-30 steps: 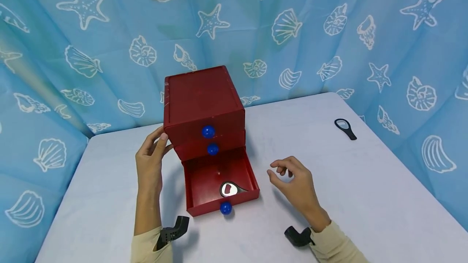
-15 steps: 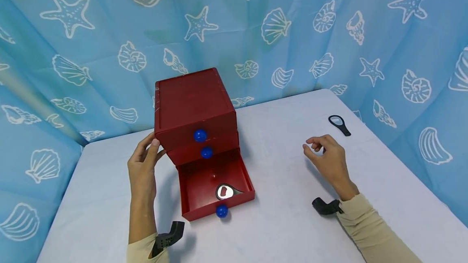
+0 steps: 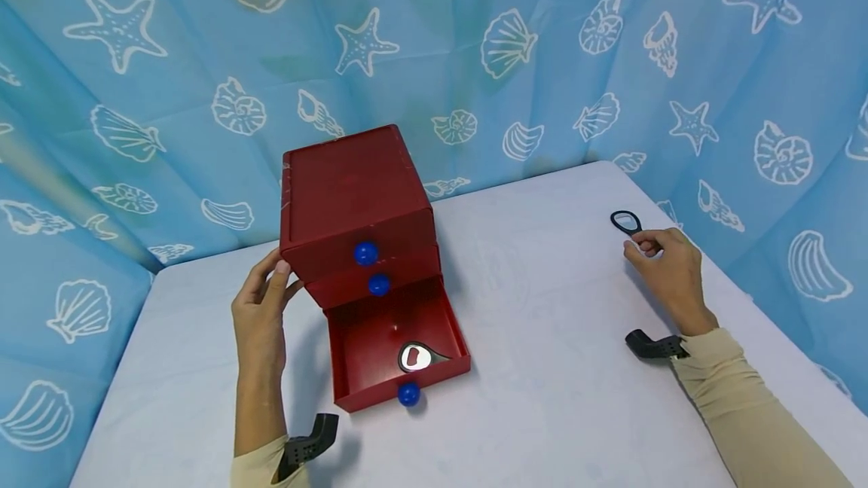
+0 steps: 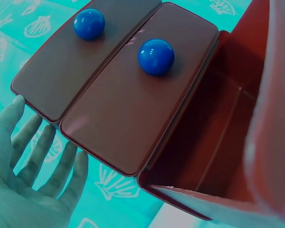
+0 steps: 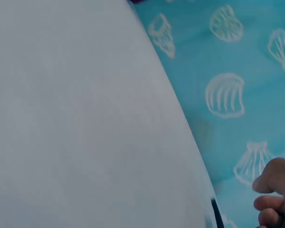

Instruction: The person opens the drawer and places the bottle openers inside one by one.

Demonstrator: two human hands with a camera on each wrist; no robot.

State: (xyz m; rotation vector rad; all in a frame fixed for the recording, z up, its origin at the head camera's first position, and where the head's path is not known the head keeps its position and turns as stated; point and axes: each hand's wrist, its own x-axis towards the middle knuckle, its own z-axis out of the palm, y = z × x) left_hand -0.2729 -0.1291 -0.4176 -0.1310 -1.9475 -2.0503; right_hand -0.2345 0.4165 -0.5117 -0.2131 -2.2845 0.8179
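A red drawer cabinet (image 3: 349, 187) with blue knobs stands on the table, its bottom drawer (image 3: 362, 364) pulled out. Inside that drawer lies a black-rimmed object with a bright round face and a red patch, like a bottle opener (image 3: 415, 357). My left hand (image 3: 261, 311) rests its fingertips against the cabinet's left side; its fingers look straight and spread in the left wrist view. At the far right, my right hand (image 3: 667, 273) is over the handle of a black magnifying glass (image 3: 625, 222), thumb and fingers bent. Contact with the handle is hidden.
A white-covered table (image 3: 536, 382) carries everything. A blue curtain (image 3: 420, 51) with shell and starfish prints hangs behind and to the sides. The table's right edge runs close beside my right hand. Black wrist mounts (image 3: 654, 345) sit on both sleeves.
My right hand has moved right and away from the drawer to the magnifying glass. The left hand stays at the cabinet. The head view has shifted slightly; the drawer remains out.
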